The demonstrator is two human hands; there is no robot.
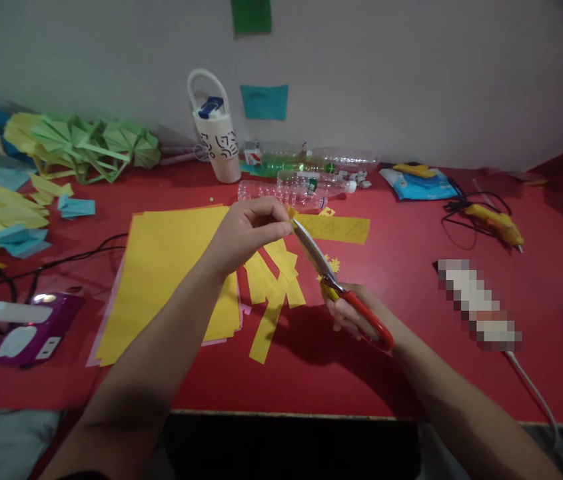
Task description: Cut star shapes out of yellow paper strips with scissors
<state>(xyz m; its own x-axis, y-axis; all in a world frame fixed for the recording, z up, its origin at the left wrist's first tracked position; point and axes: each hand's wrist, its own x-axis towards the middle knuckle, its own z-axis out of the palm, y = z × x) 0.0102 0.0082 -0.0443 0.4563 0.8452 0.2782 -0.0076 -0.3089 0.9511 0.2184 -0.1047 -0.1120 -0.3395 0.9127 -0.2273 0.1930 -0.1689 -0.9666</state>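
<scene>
Between the thumb and fingertips of my left hand (248, 230) is a small piece of yellow paper (292, 213). My right hand (346, 315) grips red-handled scissors (317, 255), with the blade tips up against that piece. Behind the blades lies a yellow paper strip (346, 229) with faint pencil marks. Small yellow cut-out shapes (333, 264) rest beside the blades, partly hidden by them. Below my left hand, several loose yellow strips (267, 327) overlap on the red table (311, 380). Left of them is a stack of yellow sheets (171, 267), partly covered by my left forearm.
A white tumbler (218, 150) and clear plastic bottles (306, 183) are along the wall. A yellow glue gun (496, 223) and a blue packet (418, 183) lie at right, near a blurred-out object (478, 303). Folded papers (81, 143) and a purple power strip (36, 333) occupy the left.
</scene>
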